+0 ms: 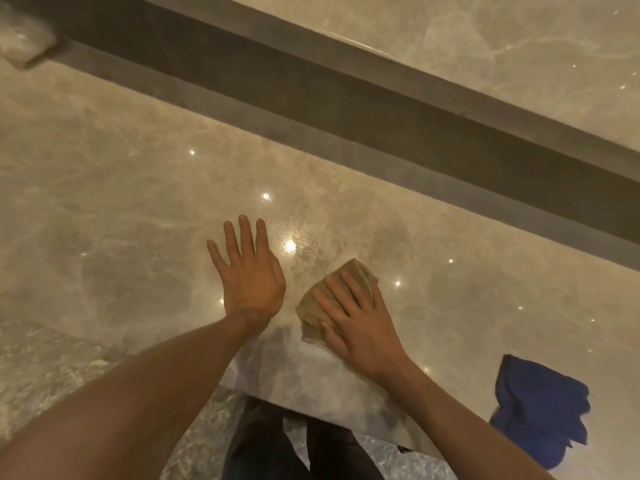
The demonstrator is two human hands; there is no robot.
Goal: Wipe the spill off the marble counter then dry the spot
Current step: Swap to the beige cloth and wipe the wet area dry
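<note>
A glossy beige marble counter (121, 188) fills most of the view. A wet, speckled patch of spill (301, 244) glistens on it just beyond my hands. My right hand (360, 320) presses flat on a folded tan cloth (353, 275) near the counter's front edge, just below and right of the wet patch. Part of the cloth is hidden under my fingers. My left hand (247, 271) rests flat on the marble with fingers spread, to the left of the cloth and touching nothing else.
A blue cloth (540, 407) lies crumpled at the counter's front edge on the right. A dark recessed channel (346, 98) runs diagonally across the back, with more marble beyond it. Below the edge are a speckled floor (41, 368) and my dark trousers (263, 445).
</note>
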